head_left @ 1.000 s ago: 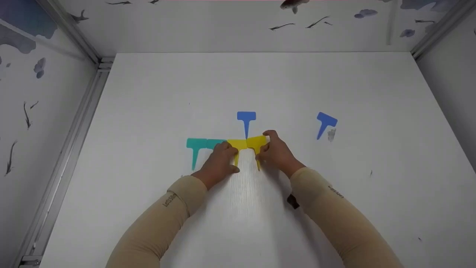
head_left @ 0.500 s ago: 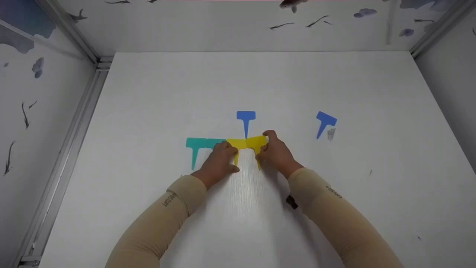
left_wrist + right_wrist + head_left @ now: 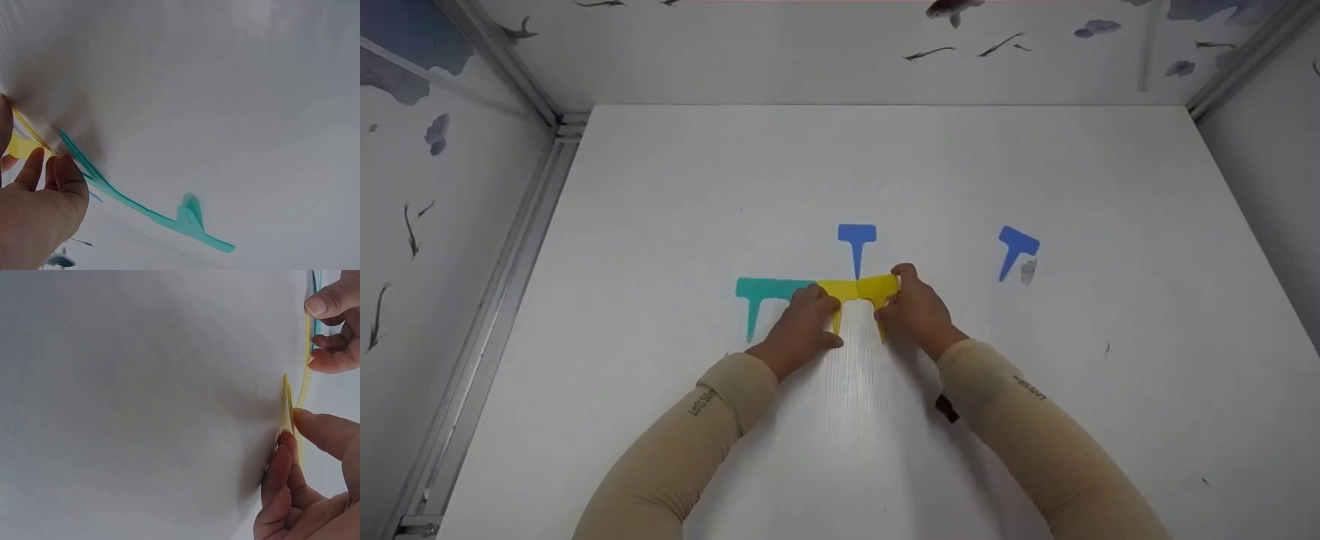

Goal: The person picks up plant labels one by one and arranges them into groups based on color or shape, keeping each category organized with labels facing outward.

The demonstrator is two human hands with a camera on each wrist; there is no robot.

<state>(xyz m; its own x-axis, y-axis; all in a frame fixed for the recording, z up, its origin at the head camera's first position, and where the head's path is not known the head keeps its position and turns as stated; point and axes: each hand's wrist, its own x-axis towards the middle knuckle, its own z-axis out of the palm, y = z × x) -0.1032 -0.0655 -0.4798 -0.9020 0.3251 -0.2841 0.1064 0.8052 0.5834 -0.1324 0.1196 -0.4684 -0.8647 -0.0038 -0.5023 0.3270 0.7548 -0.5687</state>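
Flat T-shaped plant labels lie in a row: a teal label [image 3: 756,288], a second teal label [image 3: 795,288] partly behind my left hand [image 3: 802,326], then two yellow ones. My left hand holds the left yellow label [image 3: 841,289], fingertips on its head and thumb near its stem's tip. With thumb and fingers, my right hand [image 3: 921,309] pinches the right yellow label [image 3: 877,286], which tilts slightly and meets its neighbour at the head. In the right wrist view, the stem of that yellow label [image 3: 286,391] stands out from the table between thumb and fingers.
Above the yellow pair, a blue label [image 3: 857,233] points its stem down at their joint. Another blue label [image 3: 1020,241] lies tilted to the right, beside a grey smudge [image 3: 1028,272]. White panels with printed fish enclose the white table [image 3: 660,187].
Both hands stay almost where they were on the yellow labels. The right hand and forearm have shifted very slightly; the labels show no clear movement.
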